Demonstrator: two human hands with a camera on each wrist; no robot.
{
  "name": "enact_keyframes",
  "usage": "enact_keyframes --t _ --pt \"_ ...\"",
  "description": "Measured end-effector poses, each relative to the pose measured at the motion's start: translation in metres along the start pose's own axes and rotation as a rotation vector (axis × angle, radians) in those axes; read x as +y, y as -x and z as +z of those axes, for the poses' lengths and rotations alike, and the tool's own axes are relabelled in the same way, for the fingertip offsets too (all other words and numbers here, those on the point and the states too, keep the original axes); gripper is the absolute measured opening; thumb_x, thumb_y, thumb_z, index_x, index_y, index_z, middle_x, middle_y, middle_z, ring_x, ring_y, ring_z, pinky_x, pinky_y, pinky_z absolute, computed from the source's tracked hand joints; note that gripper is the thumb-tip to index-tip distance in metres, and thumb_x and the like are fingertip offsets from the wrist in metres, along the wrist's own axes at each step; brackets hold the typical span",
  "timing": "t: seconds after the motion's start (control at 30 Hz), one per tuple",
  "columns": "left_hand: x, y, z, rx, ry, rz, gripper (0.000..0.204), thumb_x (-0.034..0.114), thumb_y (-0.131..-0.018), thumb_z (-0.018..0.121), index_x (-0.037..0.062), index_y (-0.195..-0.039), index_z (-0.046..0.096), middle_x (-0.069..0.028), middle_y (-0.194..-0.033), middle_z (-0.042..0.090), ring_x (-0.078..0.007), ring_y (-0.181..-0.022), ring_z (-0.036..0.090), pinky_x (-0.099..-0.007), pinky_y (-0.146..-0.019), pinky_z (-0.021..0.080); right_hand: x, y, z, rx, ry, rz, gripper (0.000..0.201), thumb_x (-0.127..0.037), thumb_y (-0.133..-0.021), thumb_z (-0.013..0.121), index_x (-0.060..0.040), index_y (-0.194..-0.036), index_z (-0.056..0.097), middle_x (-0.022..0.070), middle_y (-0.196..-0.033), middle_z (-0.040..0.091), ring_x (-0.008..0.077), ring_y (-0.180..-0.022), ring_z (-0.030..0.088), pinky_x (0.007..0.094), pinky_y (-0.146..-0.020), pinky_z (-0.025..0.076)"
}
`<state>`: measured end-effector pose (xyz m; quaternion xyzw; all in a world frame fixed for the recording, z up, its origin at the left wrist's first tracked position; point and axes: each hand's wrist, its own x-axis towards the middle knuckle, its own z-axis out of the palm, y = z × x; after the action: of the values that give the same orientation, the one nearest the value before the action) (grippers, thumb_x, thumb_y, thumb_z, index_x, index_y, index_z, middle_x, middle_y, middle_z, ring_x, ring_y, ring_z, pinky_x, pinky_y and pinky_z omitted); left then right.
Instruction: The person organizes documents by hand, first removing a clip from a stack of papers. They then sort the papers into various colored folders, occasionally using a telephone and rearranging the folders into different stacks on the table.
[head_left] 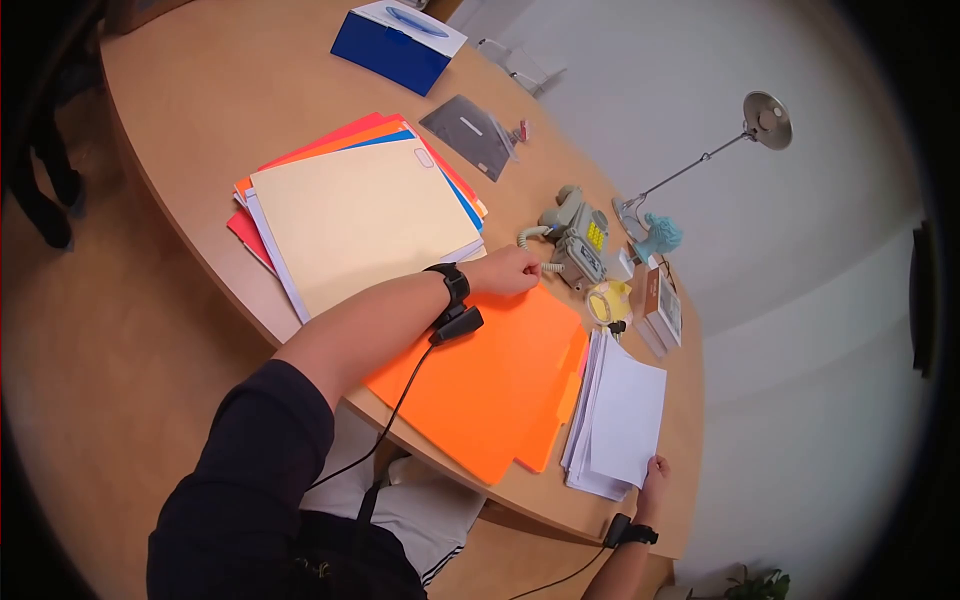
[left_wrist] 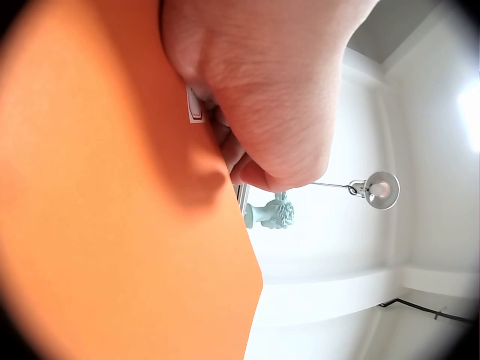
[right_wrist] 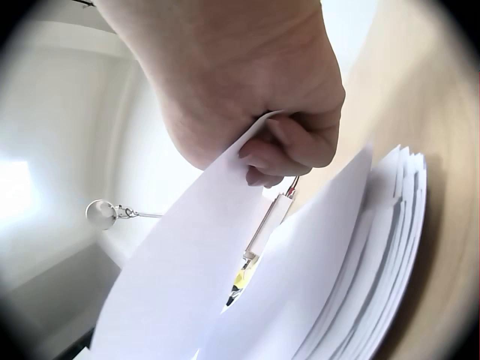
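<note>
My left hand [head_left: 503, 271] [left_wrist: 262, 82] grips the upper edge of an orange folder [head_left: 480, 380] [left_wrist: 105, 225], its fingers curled behind the edge beside a small white label [left_wrist: 196, 109]. Other orange folders with tabs lie under or against it at the table's near edge. On the right, my right hand [head_left: 653, 488] [right_wrist: 240, 82] pinches the corner of a white sheet [head_left: 632, 410] [right_wrist: 180, 247] between thumb and curled fingers. That sheet is lifted off a fanned stack of white paper [head_left: 590, 425] [right_wrist: 390, 232].
Left of the orange folder is a pile of folders with a cream one [head_left: 350, 220] on top. Beyond stand a blue box [head_left: 390, 58], a grey sleeve [head_left: 468, 135], a telephone [head_left: 582, 240], a yellow object [head_left: 608, 303], books [head_left: 655, 315], a teal bust [head_left: 660, 235] and a lamp [head_left: 767, 120].
</note>
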<state>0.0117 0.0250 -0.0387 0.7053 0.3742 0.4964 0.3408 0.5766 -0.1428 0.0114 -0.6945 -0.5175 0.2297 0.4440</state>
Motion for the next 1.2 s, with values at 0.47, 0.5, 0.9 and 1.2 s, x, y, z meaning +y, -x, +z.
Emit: enact_keyframes --t 0.47,0.5,0.9,1.2 --pt "-0.002 -0.001 0.000 0.023 -0.045 0.073 0.016 0.017 -0.085 0.058 0.0028 -0.088 0.066 -0.0106 -0.076 0.067 -0.0244 -0.072 0.064 -0.0367 -0.066 0.050 0.003 -0.013 0.012 -0.040 0.625 -0.223 0.023 -0.017 -0.093 0.061 0.0041 -0.101 0.065 0.0117 -0.085 0.067 0.0189 -0.078 0.062 0.0337 -0.071 0.050" --pt "-0.003 -0.001 0.000 0.023 -0.047 0.072 0.016 0.017 -0.085 0.058 0.0028 -0.088 0.066 -0.0106 -0.076 0.067 -0.0244 -0.072 0.064 -0.0367 -0.066 0.050 0.002 -0.012 0.013 -0.041 0.623 -0.223 0.023 -0.017 -0.093 0.061 0.0041 -0.101 0.065 0.0117 -0.085 0.067 0.0189 -0.078 0.062 0.0337 -0.071 0.050" --pt "-0.007 -0.004 0.001 0.031 -0.073 0.080 0.015 0.015 -0.084 0.058 0.0027 -0.088 0.065 -0.0114 -0.078 0.067 -0.0258 -0.073 0.064 -0.0371 -0.066 0.049 -0.050 0.040 0.058 0.113 1.012 -0.676 0.044 -0.015 -0.089 0.065 0.0070 -0.125 0.050 0.0250 -0.113 0.062 0.0342 -0.103 0.063 0.0408 -0.088 0.049" --pt "0.010 0.002 -0.004 -0.018 -0.033 0.021 0.015 0.012 -0.083 0.056 0.0015 -0.089 0.065 -0.0119 -0.079 0.067 -0.0239 -0.074 0.064 -0.0357 -0.068 0.050 -0.171 0.203 0.165 -0.590 0.461 -0.825 0.049 -0.014 -0.083 0.068 0.0014 -0.127 0.054 0.0239 -0.126 0.055 0.0416 -0.115 0.054 0.0485 -0.097 0.044"
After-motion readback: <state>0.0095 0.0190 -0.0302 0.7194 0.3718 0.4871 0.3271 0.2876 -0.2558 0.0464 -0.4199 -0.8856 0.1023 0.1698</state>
